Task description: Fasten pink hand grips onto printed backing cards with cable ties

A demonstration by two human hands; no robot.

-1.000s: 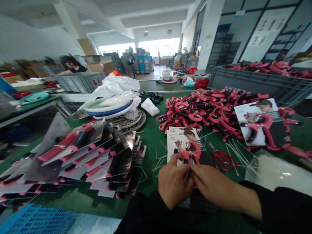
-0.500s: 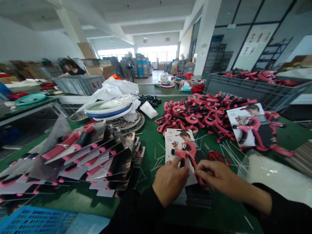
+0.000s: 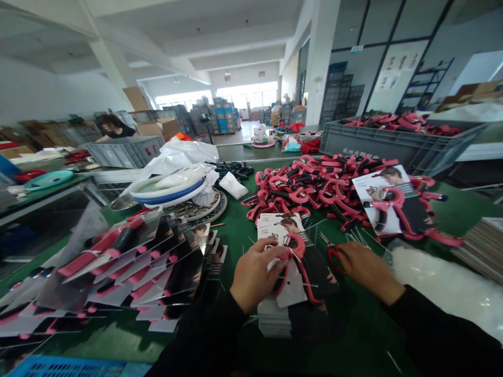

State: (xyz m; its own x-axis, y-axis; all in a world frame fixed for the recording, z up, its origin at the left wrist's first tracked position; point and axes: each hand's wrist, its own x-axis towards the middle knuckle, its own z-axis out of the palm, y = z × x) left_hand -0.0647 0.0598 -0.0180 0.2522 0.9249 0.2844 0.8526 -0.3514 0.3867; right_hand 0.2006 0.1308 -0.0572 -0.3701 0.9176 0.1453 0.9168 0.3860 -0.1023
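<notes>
A pink plier-like tool (image 3: pixel 301 262) with a curved jaw lies on a printed card (image 3: pixel 271 225), which tops a stack of similar cards (image 3: pixel 275 322). A thin white tie crosses the tool, its tail sticking out over the handles. My left hand (image 3: pixel 255 275) presses on the tool, thumb and fingers closed around its upper part. To the right, my right hand (image 3: pixel 363 267) has its fingers closed at the red handles of a pair of scissors (image 3: pixel 336 259), whose blades point away on the green table. Part of the handles is hidden under the fingers.
Many pink-and-black tools (image 3: pixel 306 183) are heaped behind, beside a grey crate (image 3: pixel 377 144). Carded tools (image 3: pixel 129 262) are piled at left. White ties (image 3: pixel 356 238) and a clear plastic bag (image 3: pixel 440 280) lie at right. A co-worker (image 3: pixel 113 125) sits behind another crate.
My right hand has left the tool and moved right to the scissors. My left hand stays on the tool, its fingers shifted. The view has turned slightly.
</notes>
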